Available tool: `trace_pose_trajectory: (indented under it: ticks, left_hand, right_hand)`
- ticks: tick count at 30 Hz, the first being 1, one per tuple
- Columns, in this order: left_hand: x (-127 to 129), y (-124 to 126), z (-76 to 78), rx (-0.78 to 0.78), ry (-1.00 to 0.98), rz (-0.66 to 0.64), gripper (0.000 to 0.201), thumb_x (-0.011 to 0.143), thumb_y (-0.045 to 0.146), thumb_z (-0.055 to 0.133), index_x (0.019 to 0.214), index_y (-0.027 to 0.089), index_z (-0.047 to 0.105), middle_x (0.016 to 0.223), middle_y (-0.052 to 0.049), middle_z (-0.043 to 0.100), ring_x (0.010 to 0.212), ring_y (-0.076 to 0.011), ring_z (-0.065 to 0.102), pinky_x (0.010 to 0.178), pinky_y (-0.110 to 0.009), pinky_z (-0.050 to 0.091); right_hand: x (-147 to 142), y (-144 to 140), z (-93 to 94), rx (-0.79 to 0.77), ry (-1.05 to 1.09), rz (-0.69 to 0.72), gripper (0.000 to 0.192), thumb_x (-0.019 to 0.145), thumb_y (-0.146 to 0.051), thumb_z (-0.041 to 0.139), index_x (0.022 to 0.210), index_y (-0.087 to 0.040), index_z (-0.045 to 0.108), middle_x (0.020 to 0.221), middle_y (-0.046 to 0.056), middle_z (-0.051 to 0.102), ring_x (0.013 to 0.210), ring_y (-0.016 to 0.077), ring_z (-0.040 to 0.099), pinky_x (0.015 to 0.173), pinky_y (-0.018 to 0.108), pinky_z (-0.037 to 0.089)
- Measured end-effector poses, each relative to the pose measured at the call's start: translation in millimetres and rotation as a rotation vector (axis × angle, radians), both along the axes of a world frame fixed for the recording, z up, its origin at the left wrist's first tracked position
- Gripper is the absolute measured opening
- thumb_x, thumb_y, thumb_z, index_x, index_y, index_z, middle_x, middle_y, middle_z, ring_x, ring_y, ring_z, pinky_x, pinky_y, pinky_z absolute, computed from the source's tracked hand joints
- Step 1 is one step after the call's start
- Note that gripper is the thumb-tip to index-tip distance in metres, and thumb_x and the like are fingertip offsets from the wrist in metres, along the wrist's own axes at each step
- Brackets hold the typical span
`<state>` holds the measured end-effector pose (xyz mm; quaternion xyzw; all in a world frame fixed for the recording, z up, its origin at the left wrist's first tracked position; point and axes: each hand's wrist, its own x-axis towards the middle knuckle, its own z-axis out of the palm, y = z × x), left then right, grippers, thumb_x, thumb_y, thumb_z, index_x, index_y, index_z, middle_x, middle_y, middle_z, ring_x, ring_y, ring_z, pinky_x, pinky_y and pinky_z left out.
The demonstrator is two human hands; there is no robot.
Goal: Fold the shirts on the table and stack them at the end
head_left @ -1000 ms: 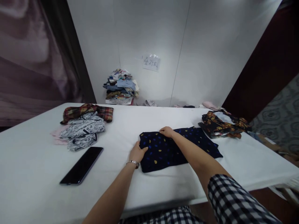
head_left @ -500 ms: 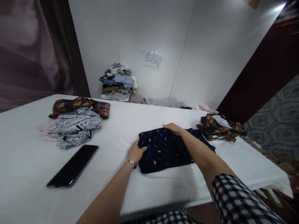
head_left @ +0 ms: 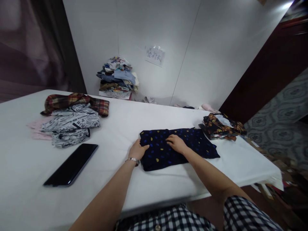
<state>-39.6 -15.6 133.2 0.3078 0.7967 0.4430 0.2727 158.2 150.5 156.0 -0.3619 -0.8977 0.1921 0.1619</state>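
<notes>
A dark navy garment with blue and yellow spots (head_left: 158,157) lies folded into a long flat shape on the table. My left hand (head_left: 137,150) grips its left edge, thumb on top and the other fingers tucked out of sight at the side. On the middle of the cloth rests my right hand (head_left: 177,144), fingers slightly bent against the fabric and holding nothing.
The white-covered table (head_left: 115,183) bears a black phone (head_left: 72,165) at left. Beyond it lie a newsprint-patterned garment (head_left: 72,123), a plaid one (head_left: 62,102) and a pink one (head_left: 40,128). A dark floral garment (head_left: 214,126) lies at right. Clothes are piled (head_left: 117,78) by the wall.
My right hand has moved from the garment's far edge toward me, onto its middle. My left hand stays at the left edge. The view has shifted slightly.
</notes>
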Motion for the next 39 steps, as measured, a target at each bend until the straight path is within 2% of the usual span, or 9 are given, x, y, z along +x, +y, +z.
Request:
trace_pose_trajectory:
  ticks: [5,9,11,17,23,26,29,33,39]
  left_hand:
    - [0,1,-0.2,0.011,-0.007,0.019,0.045,0.065,0.033,0.073,0.106,0.021,0.061,0.105,-0.008,0.070,0.096,-0.0263,0.064,0.080,-0.034,0.047]
    - [0,1,1.0,0.017,-0.017,0.023,0.042,0.064,0.033,0.074,0.102,0.021,0.062,0.101,-0.009,0.071,0.091,-0.0270,0.065,0.077,-0.035,0.048]
    - [0,1,0.4,0.025,-0.022,0.018,0.042,0.064,0.033,0.073,0.102,0.021,0.062,0.101,-0.009,0.071,0.090,-0.0268,0.065,0.076,-0.035,0.048]
    - [-2,1,-2.0,0.077,-0.095,0.005,0.044,0.065,0.031,0.073,0.105,0.020,0.060,0.101,-0.007,0.072,0.088,-0.0228,0.067,0.072,-0.030,0.051]
    - [-1,0,6.0,0.125,-0.195,0.006,0.035,0.067,0.022,0.071,0.100,0.019,0.061,0.099,-0.007,0.072,0.086,-0.0219,0.068,0.071,-0.029,0.053]
    - [0,-1,8.5,0.138,-0.228,0.000,0.034,0.066,0.021,0.071,0.098,0.019,0.061,0.096,-0.007,0.073,0.084,-0.0222,0.068,0.070,-0.030,0.054]
    - [1,-2,10.3,0.153,-0.253,-0.005,0.034,0.065,0.020,0.072,0.097,0.018,0.061,0.097,-0.008,0.072,0.085,-0.0219,0.068,0.072,-0.030,0.055]
    - [-3,-10,18.7,0.183,-0.308,-0.007,0.033,0.067,0.021,0.069,0.098,0.018,0.060,0.095,-0.008,0.073,0.082,-0.0206,0.069,0.070,-0.029,0.056]
    - [-34,-41,29.4,0.169,-0.381,0.192,0.033,0.060,0.018,0.070,0.092,0.019,0.062,0.067,0.000,0.070,0.059,-0.0186,0.066,0.057,-0.029,0.054]
  right_hand:
    - [52,-10,2.5,0.066,-0.013,-0.231,0.030,0.090,-0.026,0.041,0.107,-0.018,0.066,0.104,0.009,0.067,0.097,0.0208,0.062,0.088,0.033,0.046]
    - [60,-52,-0.1,-0.125,-0.013,-0.169,0.039,0.087,-0.055,0.047,0.093,-0.021,0.065,0.072,0.002,0.066,0.066,0.0169,0.061,0.057,0.025,0.044]
    - [52,-72,-3.6,-0.179,-0.055,-0.167,0.041,0.082,-0.060,0.052,0.081,-0.021,0.064,0.067,0.002,0.064,0.062,0.0165,0.059,0.053,0.025,0.038]
    - [46,-72,-10.0,-0.166,-0.115,-0.259,0.010,0.080,-0.026,0.056,0.076,-0.021,0.062,0.068,0.001,0.065,0.062,0.0152,0.058,0.056,0.024,0.036]
    - [80,-63,0.4,-0.117,-0.077,-0.343,0.014,0.079,-0.016,0.049,0.075,-0.020,0.061,0.067,0.001,0.064,0.063,0.0157,0.058,0.058,0.024,0.039]
    - [77,-72,4.5,-0.054,0.075,-0.257,0.018,0.085,-0.024,0.047,0.092,-0.021,0.063,0.078,0.003,0.068,0.070,0.0169,0.061,0.063,0.026,0.045]
    - [58,-84,2.3,0.088,0.250,-0.010,0.036,0.091,-0.034,0.044,0.120,-0.019,0.057,0.119,0.009,0.063,0.107,0.0209,0.059,0.088,0.032,0.048]
    - [32,-97,-1.4,0.047,-0.037,0.272,0.051,0.089,-0.038,0.052,0.134,-0.014,0.050,0.144,0.015,0.043,0.135,0.0264,0.037,0.111,0.044,0.030]
    - [7,-118,5.1,0.049,0.014,0.287,0.056,0.093,-0.045,0.044,0.142,-0.017,0.040,0.151,0.012,0.031,0.142,0.0238,0.023,0.116,0.046,0.018]
